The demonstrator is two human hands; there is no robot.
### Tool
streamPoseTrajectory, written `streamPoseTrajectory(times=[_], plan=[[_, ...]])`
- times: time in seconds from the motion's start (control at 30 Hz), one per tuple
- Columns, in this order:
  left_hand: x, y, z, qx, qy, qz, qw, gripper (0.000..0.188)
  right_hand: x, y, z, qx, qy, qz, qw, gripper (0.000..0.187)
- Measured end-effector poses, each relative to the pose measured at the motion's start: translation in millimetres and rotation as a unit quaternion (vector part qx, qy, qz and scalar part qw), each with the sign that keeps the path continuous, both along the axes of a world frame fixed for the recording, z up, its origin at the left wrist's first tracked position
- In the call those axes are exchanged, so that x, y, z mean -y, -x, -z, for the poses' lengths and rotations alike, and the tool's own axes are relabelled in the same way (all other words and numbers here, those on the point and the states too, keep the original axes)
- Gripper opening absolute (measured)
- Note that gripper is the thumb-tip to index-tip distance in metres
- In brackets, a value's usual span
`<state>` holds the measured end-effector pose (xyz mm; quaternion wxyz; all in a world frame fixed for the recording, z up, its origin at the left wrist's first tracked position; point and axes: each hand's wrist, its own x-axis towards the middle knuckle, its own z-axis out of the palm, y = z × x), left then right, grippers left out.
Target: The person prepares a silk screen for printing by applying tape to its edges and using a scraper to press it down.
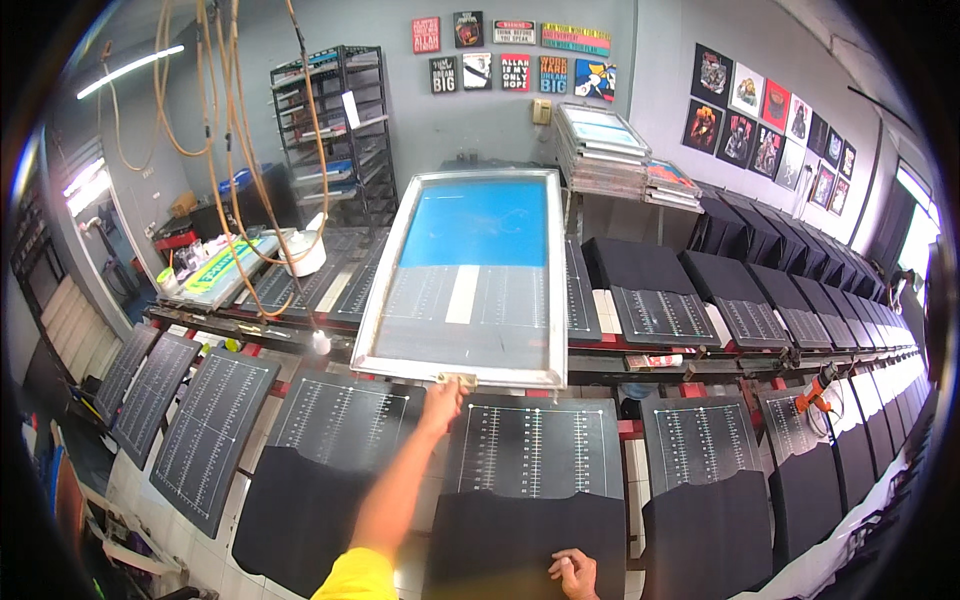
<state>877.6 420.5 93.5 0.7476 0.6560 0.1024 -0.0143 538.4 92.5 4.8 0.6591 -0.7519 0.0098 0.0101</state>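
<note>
My left hand [446, 404] reaches forward, its fingers closed on a metal clip at the near edge of a silk-screen frame [557, 280]. The frame has an aluminium rim, a solid blue area across its far part and see-through mesh nearer me. It is held tilted above the printing boards. My right hand [573, 575] hangs low with loosely bent fingers, holding nothing that I can see. Just beneath it, a black T-shirt [520, 540] is stretched over a dark board [535, 450] marked with white rulers.
More ruled boards with black shirts [705, 535] line both sides of a long rail [640, 355]. An orange heat gun [815, 390] rests on the right. Back left stand a white bucket [303, 252] and hanging hoses [235, 150]. Stacked screens [600, 150] stand behind.
</note>
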Motion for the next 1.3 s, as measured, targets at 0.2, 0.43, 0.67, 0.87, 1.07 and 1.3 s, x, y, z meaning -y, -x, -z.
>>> streamPoseTrajectory(times=[0.2,0.43,0.67,0.87,1.07,1.3], plan=[[43,124,-32,0.014,-0.046,0.015,0.999,0.042,21,-15,-28,-0.029,-0.277,0.076,0.957,0.064],[40,230,-63,0.057,-0.091,0.066,0.992,0.043,137,-31,-172,0.252,0.002,0.265,0.931,0.03],[27,302,-67,0.115,-0.193,0.112,0.968,0.043,262,-43,-373,0.465,0.374,0.304,0.743,0.027],[56,348,-74,0.081,-0.343,0.215,0.911,0.039,388,-16,-461,0.392,0.617,0.419,0.539,0.058],[48,367,-81,0.143,-0.412,0.34,0.833,0.038,478,86,-435,0.146,0.409,0.341,0.834,0.058],[50,323,-229,0.153,-0.455,0.319,0.817,0.043,477,196,-341,0.203,0.122,0.455,0.858,0.06]])
